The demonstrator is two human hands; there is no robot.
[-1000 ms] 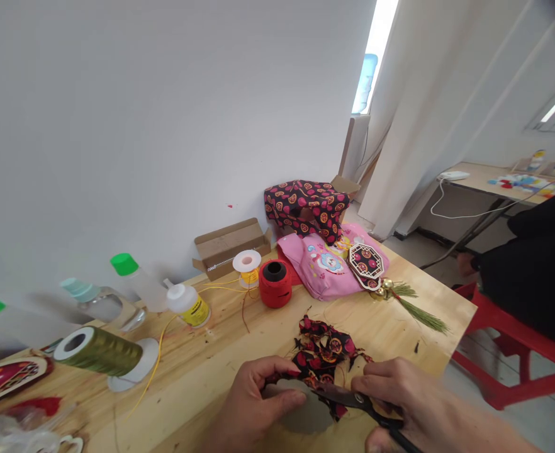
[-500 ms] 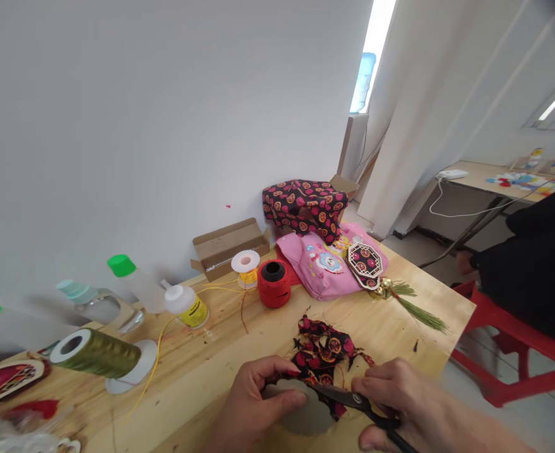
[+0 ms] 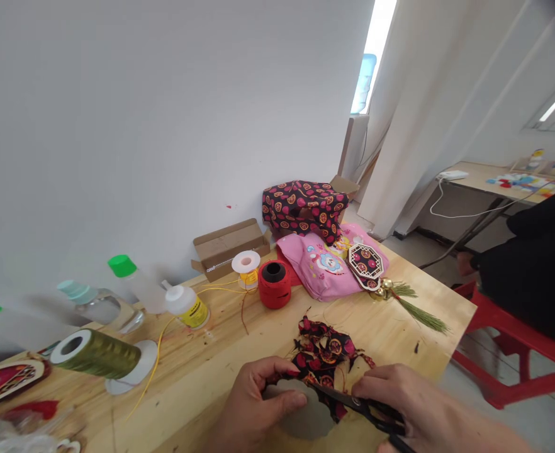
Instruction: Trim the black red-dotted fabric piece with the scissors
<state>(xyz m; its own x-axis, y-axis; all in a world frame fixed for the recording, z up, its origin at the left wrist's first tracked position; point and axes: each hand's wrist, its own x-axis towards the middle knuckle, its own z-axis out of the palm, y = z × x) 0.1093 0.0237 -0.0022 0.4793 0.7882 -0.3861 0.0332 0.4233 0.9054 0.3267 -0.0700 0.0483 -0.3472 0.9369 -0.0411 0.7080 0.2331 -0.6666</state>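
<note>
My left hand [image 3: 263, 399] is closed on a grey scalloped piece [image 3: 306, 412], thumb on its face and fingers behind. Dark patterned fabric shows along the piece's far edge. In my right hand [image 3: 403, 402] is a pair of black-handled scissors [image 3: 353, 401], their blades lying against that edge and pointing left. Whether the blades are fully together I cannot tell. Just beyond both hands lies a heap of dark patterned fabric scraps [image 3: 327, 349] with loose threads.
Behind stand a red thread spool [image 3: 274, 292], a yellow thread spool [image 3: 248, 277], a glue bottle [image 3: 189, 306] and an olive thread cone [image 3: 102, 353]. A pink cloth bag [image 3: 315, 270] carries an octagonal tasselled ornament [image 3: 365, 265]. A person in black [image 3: 532, 264] sits right, on a red stool [image 3: 518, 352].
The scissors' handles have shifted slightly, and my right thumb has dropped lower toward the bottom edge. My left hand and the grey piece stay nearly in place.
</note>
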